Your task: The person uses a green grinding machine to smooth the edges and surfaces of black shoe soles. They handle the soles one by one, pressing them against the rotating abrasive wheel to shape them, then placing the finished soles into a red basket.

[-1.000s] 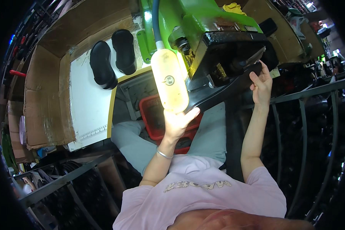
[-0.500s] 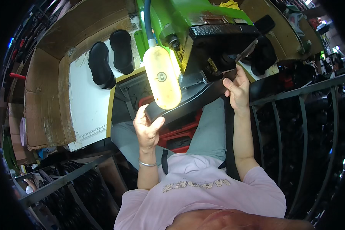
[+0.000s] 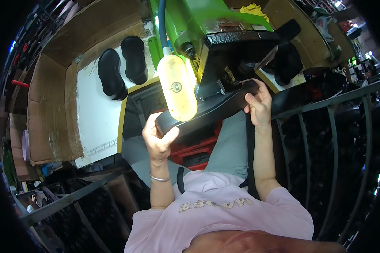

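A long black shoe sole (image 3: pixel 213 113) is held slantwise in front of me, its curved side edge turned toward me. My left hand (image 3: pixel 158 141) is closed on its left end, thumb on the near side. My right hand (image 3: pixel 259 105) grips the right end, which is raised higher and lies close under the machine's black head (image 3: pixel 240 52). Whether the sole touches the machine I cannot tell. A lit yellow-white lamp (image 3: pixel 178 90) hangs in front and hides part of the sole's left half.
Two black soles (image 3: pixel 111 75) stand on the white board (image 3: pixel 95 126) at left, within a cardboard surround (image 3: pixel 50 114). More dark soles (image 3: pixel 288 61) are at right. The green machine body (image 3: pixel 215 17) rises ahead. Metal racks (image 3: pixel 335 126) flank me; a red crate (image 3: pixel 194 156) is below.
The sole has come slightly down and to the left, its right end away from the machine head. Both hands moved with it and still grip it.
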`<state>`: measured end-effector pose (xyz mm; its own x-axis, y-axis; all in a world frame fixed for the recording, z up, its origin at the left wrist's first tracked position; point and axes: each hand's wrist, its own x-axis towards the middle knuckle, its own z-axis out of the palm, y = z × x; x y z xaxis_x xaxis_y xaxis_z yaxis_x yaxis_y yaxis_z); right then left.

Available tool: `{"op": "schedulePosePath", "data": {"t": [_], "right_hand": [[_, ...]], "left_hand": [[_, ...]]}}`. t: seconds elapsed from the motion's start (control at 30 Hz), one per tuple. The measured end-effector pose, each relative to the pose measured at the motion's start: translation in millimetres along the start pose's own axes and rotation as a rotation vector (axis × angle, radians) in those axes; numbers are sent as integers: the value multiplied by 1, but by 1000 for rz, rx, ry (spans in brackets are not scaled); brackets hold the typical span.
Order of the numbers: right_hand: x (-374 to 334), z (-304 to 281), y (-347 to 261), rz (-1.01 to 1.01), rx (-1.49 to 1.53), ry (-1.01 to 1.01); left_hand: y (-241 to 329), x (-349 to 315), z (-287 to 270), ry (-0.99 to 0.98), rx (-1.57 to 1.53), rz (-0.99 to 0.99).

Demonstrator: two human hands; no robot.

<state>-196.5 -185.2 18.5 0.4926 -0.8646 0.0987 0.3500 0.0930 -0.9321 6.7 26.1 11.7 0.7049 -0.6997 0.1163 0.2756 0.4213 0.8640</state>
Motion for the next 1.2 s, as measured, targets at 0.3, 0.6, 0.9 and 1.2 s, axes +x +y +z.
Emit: {"op": "schedulePosePath", "data": {"t": [0.3,0.6,0.9,1.2], "right_hand": [[-7,24,13,84,54,-16],[-25,54,40,82,95,-156],[-28,23,32,-44,57,-108],[-10,24,22,92,124,-57]], "left_hand": [[-2,-12,-39,31,78,-26],[27,-28,-77,113,239,-96],[14,3,32,-253,1393,584],[23,29,50,-195,1360,646]]}}
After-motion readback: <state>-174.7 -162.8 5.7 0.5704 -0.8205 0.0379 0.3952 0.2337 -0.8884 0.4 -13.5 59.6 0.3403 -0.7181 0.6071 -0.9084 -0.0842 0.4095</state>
